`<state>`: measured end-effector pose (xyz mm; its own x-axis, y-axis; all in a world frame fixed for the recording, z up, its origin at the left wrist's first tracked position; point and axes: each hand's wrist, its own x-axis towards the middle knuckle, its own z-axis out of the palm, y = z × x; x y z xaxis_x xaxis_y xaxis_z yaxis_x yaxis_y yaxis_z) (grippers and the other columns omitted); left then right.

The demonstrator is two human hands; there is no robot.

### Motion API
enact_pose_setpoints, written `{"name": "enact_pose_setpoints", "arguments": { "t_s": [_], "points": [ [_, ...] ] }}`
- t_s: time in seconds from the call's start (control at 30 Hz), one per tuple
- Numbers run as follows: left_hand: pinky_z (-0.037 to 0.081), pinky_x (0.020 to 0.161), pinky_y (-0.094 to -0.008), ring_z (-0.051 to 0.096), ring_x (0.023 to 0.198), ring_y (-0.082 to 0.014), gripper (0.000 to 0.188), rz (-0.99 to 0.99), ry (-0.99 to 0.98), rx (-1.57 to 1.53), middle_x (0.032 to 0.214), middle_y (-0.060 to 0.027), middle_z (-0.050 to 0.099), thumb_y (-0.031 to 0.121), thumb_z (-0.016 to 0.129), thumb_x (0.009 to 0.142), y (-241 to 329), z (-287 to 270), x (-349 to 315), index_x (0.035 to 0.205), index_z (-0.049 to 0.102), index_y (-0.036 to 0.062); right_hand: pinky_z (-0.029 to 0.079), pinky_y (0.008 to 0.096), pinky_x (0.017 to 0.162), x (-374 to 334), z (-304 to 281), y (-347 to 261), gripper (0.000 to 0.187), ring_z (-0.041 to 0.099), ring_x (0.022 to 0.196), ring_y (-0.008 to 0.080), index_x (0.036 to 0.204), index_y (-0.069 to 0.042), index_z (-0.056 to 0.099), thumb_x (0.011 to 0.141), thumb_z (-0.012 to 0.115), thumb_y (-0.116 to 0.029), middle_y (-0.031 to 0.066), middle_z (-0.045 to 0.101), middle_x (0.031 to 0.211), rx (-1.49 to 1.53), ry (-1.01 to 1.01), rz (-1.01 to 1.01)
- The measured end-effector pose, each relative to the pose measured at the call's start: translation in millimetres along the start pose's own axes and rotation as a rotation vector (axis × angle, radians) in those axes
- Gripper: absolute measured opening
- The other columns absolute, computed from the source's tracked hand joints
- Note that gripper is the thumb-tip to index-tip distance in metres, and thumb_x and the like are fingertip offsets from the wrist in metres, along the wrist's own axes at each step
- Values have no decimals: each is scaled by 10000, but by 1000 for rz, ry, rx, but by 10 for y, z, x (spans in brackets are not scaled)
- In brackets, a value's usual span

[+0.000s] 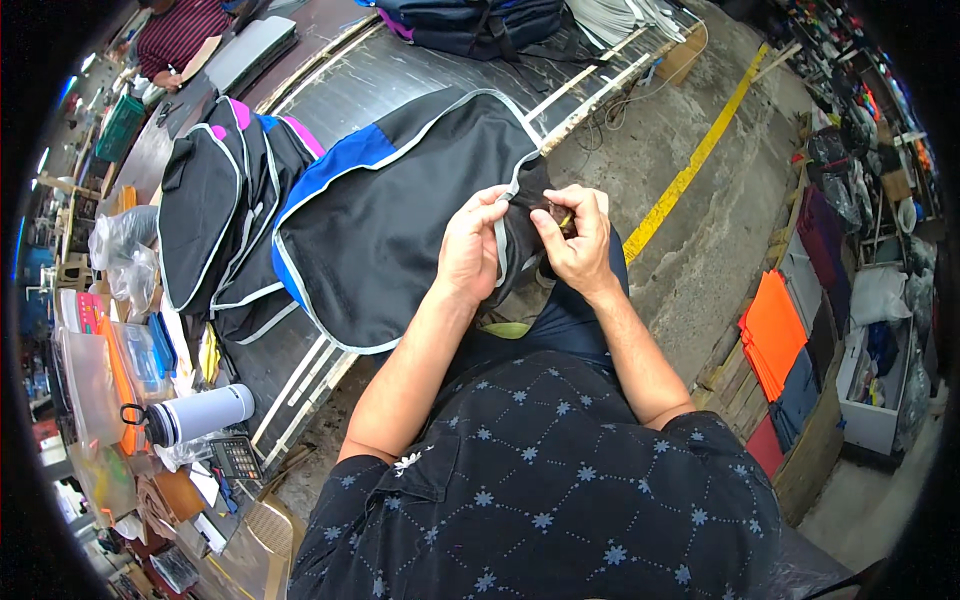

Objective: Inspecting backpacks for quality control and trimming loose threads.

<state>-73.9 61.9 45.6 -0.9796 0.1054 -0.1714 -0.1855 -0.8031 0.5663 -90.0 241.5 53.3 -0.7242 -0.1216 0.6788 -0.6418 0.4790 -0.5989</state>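
Note:
A black bag panel (pixel 390 240) with a blue section and pale grey edge binding lies across the table's edge, its right end drawn toward me. My left hand (pixel 472 245) pinches the bound edge between thumb and fingers. Close to its right, my right hand (pixel 582 240) is closed around a small dark thing with a yellowish edge, mostly hidden by the fingers. Dark cloth bunches between both hands. Left of this panel, a stack of similar black panels (pixel 215 210) with grey binding and pink and blue parts rests on the table.
A white bottle (pixel 205 413) and a calculator (pixel 236 458) sit at the left. Dark backpacks (pixel 480 25) occupy the far table. Another person (pixel 180 40) is at the far left. Orange sheets (pixel 773 335) lie on a wooden pallet right of the yellow floor line (pixel 690 165).

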Motion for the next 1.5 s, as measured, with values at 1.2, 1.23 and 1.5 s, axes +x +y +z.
{"name": "enact_pose_setpoints", "arguments": {
  "t_s": [1.2,1.23,1.5],
  "points": [
    [510,1074,-314,685,1153,-170,255,24,-1,30,1229,-99,727,22,613,1009,-7,-32,-118,1252,660,-40,505,314,806,127,-56,-128,265,635,826,140,1084,-92,801,855,923,-146,8,758,899,117,-16,201],
    [510,1074,-314,685,1153,-170,255,26,0,31,1229,-99,727,22,613,1009,-28,-51,-119,1252,660,-40,488,342,820,143,-44,-204,284,636,797,164,1064,-126,812,820,944,-181,-4,763,867,128,-39,157],
    [506,1071,-309,685,1128,-169,248,32,-26,78,1196,-99,728,24,620,1003,-44,52,-149,1235,672,-47,434,383,890,139,14,-139,297,654,691,185,1082,-162,799,804,902,-144,-33,740,814,45,-5,-65]
  ]
}}
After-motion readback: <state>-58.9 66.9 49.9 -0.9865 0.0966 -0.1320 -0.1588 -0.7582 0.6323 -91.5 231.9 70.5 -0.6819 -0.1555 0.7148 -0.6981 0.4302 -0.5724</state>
